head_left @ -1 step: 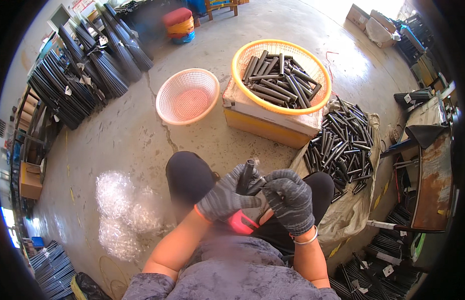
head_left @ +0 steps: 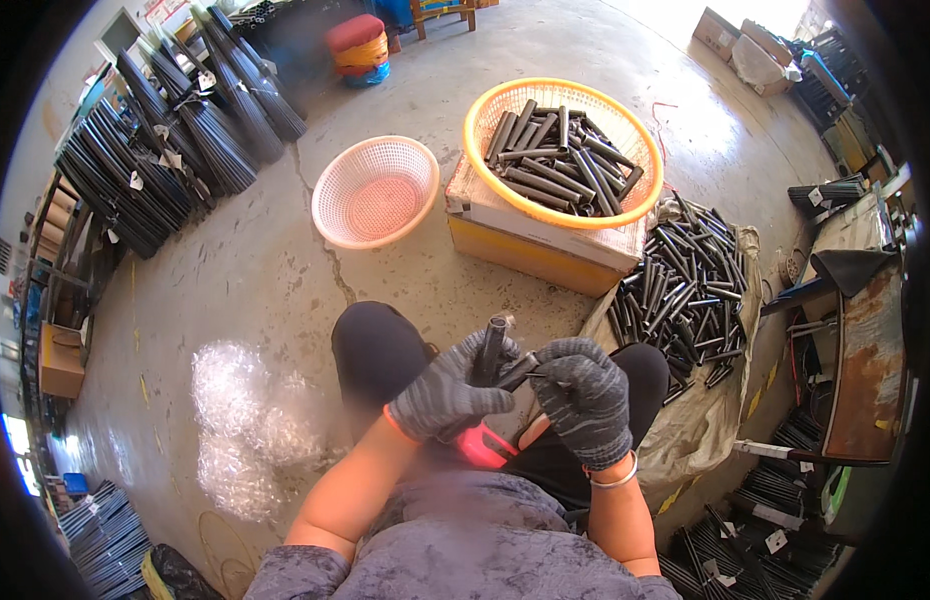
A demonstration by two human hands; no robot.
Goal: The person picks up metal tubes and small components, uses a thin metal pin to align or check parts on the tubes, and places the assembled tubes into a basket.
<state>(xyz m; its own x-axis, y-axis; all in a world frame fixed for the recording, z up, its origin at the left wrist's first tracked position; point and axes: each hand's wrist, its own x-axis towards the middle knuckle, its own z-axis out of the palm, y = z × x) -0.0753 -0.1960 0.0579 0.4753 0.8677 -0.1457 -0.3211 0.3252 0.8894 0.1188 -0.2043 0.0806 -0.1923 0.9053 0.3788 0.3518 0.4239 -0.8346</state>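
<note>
My left hand (head_left: 447,392), in a dark grey knit glove, is closed round two short black tubes above my lap. One black tube (head_left: 491,350) stands nearly upright with its open end up. The other tube (head_left: 516,373) tilts to the right, toward my other hand. My right hand (head_left: 583,392), gloved the same way, is bent into a pinch by that tube's end. What lies between its fingertips is too small to make out. A pink object (head_left: 479,446) is below the hands, between my legs.
Black tubes fill an orange-rimmed basket (head_left: 472,150) on a cardboard box (head_left: 545,262). A pink basket (head_left: 375,190) stands left of it. More tubes are heaped on a woven sack (head_left: 705,430) at right. Clear plastic wrap (head_left: 240,430) lies left; bundled rods (head_left: 135,180) stand far left.
My right fingertips have drawn slightly right, and more of the tilted tube's end shows. The left hand has barely shifted and keeps both tubes.
</note>
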